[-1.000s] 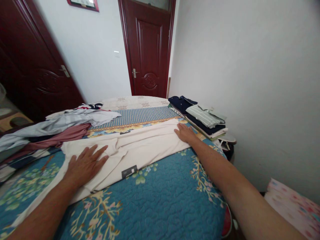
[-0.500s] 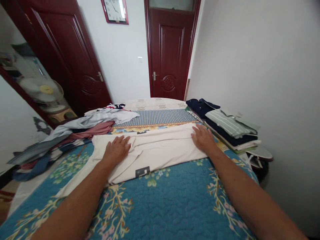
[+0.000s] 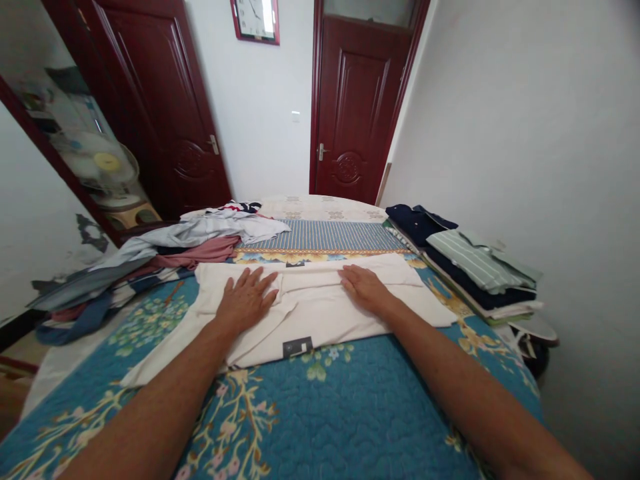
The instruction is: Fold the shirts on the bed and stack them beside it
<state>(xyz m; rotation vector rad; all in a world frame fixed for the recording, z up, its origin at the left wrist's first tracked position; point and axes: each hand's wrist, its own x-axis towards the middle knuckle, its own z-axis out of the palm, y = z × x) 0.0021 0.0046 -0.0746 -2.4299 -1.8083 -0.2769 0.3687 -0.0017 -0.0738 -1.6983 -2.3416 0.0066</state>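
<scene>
A cream-coloured shirt (image 3: 325, 310) lies folded lengthwise across the blue floral quilt (image 3: 350, 407), with a dark printed patch (image 3: 297, 347) along its near edge. My left hand (image 3: 247, 299) rests on the shirt's left part, fingers spread. Near the middle of the shirt, my right hand (image 3: 364, 288) lies flat on the cloth, its fingers stretched out and fairly close together. Small creases run through the fabric between and below the hands. Neither hand grips the cloth.
Several loose clothes (image 3: 175, 247) lie heaped at the left edge of the bed. On the right stands a stack of folded shirts (image 3: 470, 260), a striped green one on top. A striped blue cloth (image 3: 330, 235) crosses the far side. Beyond are a white wall and a dark red door (image 3: 360, 100).
My right hand has slid left from the shirt's right end toward its middle, uncovering that end. My left hand stays on the left part. The view has turned slightly left.
</scene>
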